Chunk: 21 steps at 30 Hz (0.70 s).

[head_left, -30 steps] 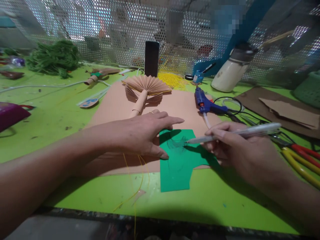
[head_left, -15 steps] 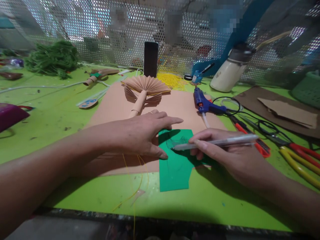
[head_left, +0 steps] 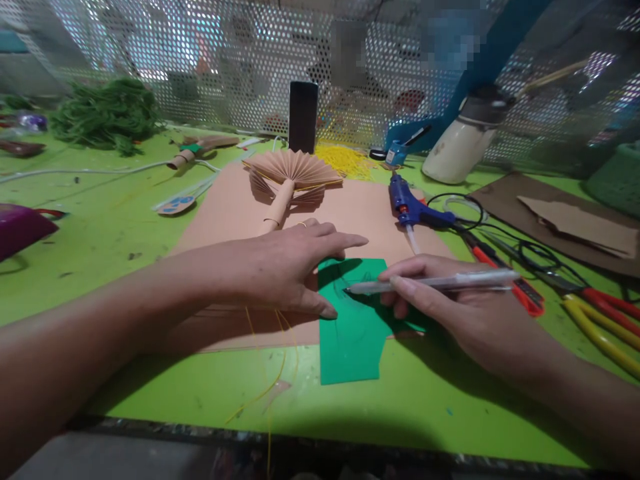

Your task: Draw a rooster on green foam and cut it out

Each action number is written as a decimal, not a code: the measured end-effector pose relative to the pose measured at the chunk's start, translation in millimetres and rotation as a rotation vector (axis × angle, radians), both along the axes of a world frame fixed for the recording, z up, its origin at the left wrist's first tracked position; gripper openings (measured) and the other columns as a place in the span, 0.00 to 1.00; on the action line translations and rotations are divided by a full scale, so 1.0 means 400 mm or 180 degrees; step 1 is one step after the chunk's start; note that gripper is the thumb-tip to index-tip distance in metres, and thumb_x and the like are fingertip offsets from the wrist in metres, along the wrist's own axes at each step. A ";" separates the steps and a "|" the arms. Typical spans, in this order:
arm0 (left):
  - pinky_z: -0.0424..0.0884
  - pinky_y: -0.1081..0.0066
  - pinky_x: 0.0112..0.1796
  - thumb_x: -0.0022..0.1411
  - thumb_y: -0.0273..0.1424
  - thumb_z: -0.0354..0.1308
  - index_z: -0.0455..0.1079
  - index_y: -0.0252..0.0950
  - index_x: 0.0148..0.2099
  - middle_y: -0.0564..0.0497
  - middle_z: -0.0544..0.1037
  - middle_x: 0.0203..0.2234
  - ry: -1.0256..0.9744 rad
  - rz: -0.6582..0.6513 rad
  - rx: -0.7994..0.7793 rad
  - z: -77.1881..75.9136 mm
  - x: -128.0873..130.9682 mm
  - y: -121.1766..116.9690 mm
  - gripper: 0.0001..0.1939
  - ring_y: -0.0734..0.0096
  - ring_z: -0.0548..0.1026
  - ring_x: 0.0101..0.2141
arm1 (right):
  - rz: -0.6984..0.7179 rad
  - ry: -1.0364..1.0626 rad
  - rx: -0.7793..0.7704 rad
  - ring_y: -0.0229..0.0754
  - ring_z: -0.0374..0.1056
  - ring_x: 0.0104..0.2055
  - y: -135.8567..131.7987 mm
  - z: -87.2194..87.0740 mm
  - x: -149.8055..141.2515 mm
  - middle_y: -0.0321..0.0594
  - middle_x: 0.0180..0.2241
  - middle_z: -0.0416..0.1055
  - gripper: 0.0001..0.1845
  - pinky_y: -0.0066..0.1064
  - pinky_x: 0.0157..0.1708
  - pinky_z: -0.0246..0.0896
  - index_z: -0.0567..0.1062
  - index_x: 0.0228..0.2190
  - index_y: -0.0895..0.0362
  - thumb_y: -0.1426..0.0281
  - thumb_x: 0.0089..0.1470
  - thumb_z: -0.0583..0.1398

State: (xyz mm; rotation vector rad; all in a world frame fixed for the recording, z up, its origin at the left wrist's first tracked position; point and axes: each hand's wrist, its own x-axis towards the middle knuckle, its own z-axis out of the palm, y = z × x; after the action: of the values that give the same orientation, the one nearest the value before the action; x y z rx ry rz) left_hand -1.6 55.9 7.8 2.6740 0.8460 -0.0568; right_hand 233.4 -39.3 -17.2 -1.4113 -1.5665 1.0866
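- I'm holding my L hand (head_left: pixel 287 260) spread, palm down, ctr of frame; its thumb is pressing on the L edge of the green sheet (head_left: pixel 353 347), fingers reaching over the sheet's upper L corner.
- W/ my R hand (head_left: pixel 455 300), R of ctr, I'm pinching a pen (head_left: pixel 440 283) btwn thumb & fingers; the pen is slanting, nearly flat, tip pointing L at thin dark lines on the green sheet. Can't tell if the tip is touching.
- The green sheet is lying just below ctr, partly on the lg. brown card (head_left: pixel 350 207), its lower end running past the card's near edge onto the green table (head_left: pixel 175 393). My R hand is hiding some of its R side.
- Above my L hand, a pleated paper fan (head_left: pixel 300 167) w/ a rolled handle is resting on the card, ctr top.
- Yellow threads (head_left: pixel 283 363) are trailing below my L wrist, lower ctr.
- Blue glue gun (head_left: pixel 407 205) is lying above my R hand; red cutter (head_left: pixel 529 297) is sitting just beyond that hand; red-&-yellow-handled tools (head_left: pixel 595 327) are lying at R edge.
- Phone (head_left: pixel 303 117) is standing upright, upper ctr, yellow strands (head_left: pixel 345 160) lying beside it.
- Blue jar (head_left: pixel 397 155) is standing upper R, L of a tilted-looking white bottle (head_left: pixel 455 147).
- Green fiber pile (head_left: pixel 107 110) is sitting upper L; tan scraps (head_left: pixel 580 223) are lying on a dk. brown sheet (head_left: pixel 500 193), R side.
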 end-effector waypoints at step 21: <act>0.66 0.55 0.55 0.59 0.48 0.67 0.50 0.50 0.74 0.43 0.69 0.60 -0.0023 -0.0006 0.0010 -0.003 -0.002 0.005 0.47 0.47 0.67 0.59 | -0.0719 0.0366 -0.0232 0.34 0.66 0.23 -0.006 -0.021 0.034 0.34 0.25 0.77 0.13 0.20 0.16 0.57 0.80 0.31 0.51 0.56 0.61 0.65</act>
State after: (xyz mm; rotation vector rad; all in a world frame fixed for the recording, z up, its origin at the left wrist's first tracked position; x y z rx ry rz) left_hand -2.4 57.9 6.7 2.6763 0.8420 -0.0461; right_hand 247.1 -41.7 -25.8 -1.5059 -1.2640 1.0768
